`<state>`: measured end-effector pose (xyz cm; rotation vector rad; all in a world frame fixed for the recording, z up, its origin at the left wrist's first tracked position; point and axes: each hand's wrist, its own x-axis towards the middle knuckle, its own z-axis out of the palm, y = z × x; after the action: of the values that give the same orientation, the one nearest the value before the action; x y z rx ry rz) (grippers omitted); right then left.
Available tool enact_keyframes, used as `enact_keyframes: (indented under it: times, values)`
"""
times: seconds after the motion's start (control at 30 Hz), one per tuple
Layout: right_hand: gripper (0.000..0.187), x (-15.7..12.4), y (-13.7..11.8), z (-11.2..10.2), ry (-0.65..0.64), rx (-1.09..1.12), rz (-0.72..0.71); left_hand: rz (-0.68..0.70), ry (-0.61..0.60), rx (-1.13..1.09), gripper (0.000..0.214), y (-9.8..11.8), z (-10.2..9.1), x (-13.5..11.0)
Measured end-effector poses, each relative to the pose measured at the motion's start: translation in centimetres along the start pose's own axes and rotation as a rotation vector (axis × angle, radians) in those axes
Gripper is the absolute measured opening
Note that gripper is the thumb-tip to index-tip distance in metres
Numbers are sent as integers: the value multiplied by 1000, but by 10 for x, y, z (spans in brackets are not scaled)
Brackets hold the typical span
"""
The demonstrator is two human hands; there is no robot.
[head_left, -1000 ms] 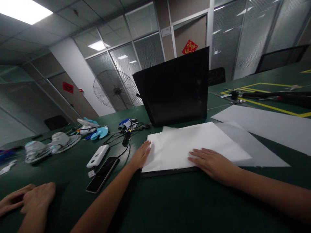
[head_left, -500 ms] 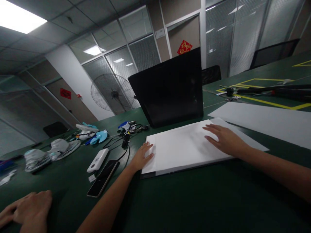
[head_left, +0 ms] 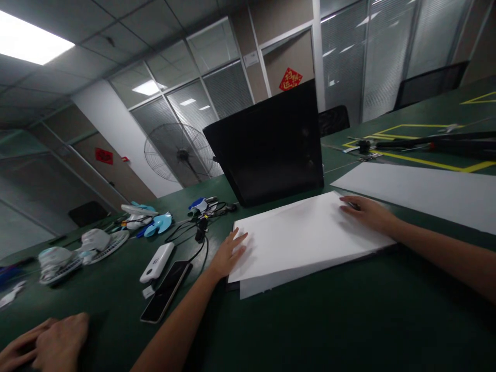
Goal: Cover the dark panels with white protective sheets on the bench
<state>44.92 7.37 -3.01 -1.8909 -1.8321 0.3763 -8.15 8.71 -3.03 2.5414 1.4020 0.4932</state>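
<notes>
White sheets of paper [head_left: 290,237] lie stacked on a flat dark base whose edge shows at the left and right. A lower sheet [head_left: 263,287] sticks out along the near edge. My left hand [head_left: 228,253] rests on the stack's left edge with its fingers spread, so it is open. At the right edge, my right hand [head_left: 368,214] lies on the paper, fingers slightly bent and a dark gap between fingers and thumb. I see nothing plainly held in it. A large black panel [head_left: 271,147] stands upright just behind the paper.
Left of my forearm lie a phone [head_left: 166,292], a white power bank [head_left: 157,262] and tangled cables [head_left: 200,227]. Farther left are white and blue fan parts [head_left: 158,222]. Another person's hands [head_left: 62,341] rest at lower left. Another white sheet [head_left: 426,191] lies at right.
My right hand has moved right to the paper's edge. The sheet that stuck out at the right is drawn in, and a sheet now juts out at the near edge. My left hand stays put.
</notes>
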Motion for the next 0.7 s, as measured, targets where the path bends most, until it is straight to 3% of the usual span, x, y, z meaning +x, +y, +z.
enact_keyframes:
  times: [0.23, 0.33, 0.43, 0.7]
  values:
    - [63, 3, 10, -16, -56, 192, 156, 24, -2, -48, 54, -12, 2, 1]
    - [59, 5, 15, -11, 13, 40, 5, -14, 20, -71, 53, -16, 4, 4]
    - [57, 5, 15, 1, -17, -104, -149, -35, 33, -60, 50, -14, 5, 6]
    - [63, 4, 20, 9, -99, -233, -244, -30, 28, -10, 48, -4, 2, 6]
